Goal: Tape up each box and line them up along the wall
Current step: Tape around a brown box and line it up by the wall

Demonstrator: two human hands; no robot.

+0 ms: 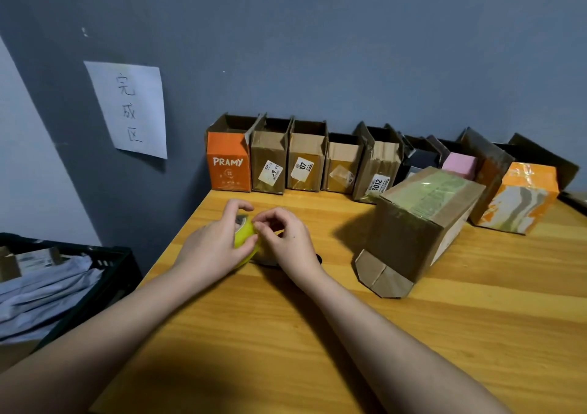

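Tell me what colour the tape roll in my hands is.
Yellow-green. The tape roll shows in the head view, held between your left hand and right hand.

place: small packing room | cues: wooden table (317, 334), cardboard boxes (305, 156) along wall, handwritten paper sign (128, 110)

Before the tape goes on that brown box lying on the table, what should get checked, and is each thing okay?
1. Tape roll in hand: ok, the left hand grips it.
2. Loose tape end found: cannot tell, the right hand is picking at the roll and its fingers hide the end.
3. Brown box within reach: ok, it lies on its side on the table, just right of the hands.
4. Box flaps closed: not ok, the flaps at its near end stick out.
5. Room in the row of boxes by the wall: cannot tell, the brown box hides part of the row.
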